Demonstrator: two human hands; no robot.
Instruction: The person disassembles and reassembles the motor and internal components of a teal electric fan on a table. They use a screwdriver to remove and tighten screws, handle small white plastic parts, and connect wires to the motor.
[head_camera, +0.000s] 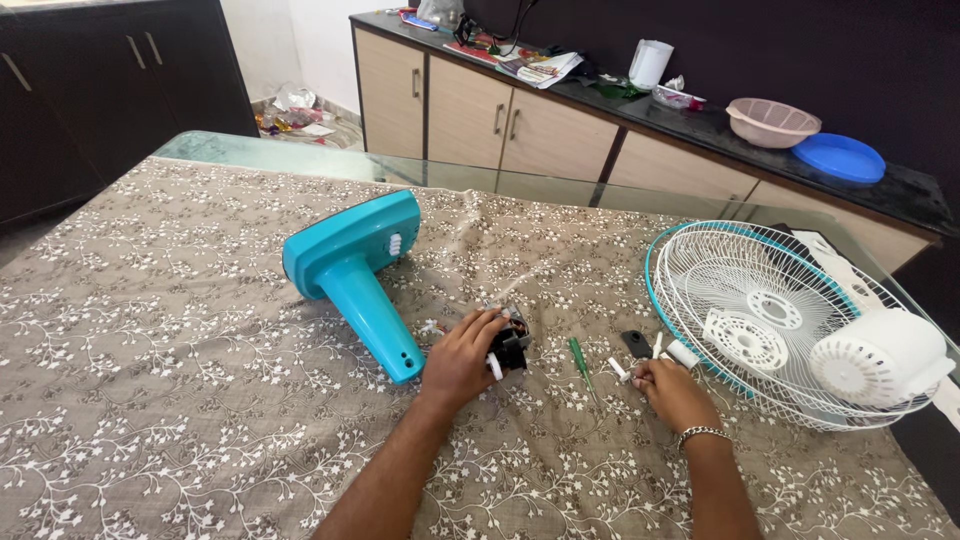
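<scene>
A small black fan motor (508, 347) with trailing wires sits on the patterned tablecloth (150, 400), steadied under the closed left hand (462, 358), while the right hand (672, 390) pinches a small white plastic piece (622, 372) beside a green-handled screwdriver (580, 357).

A glass-topped desk (300, 155) carried a brown floral cloth (180, 380). Beige cabinets (500, 125) with a black countertop (760, 135) lined the dark wall (800, 50).
</scene>
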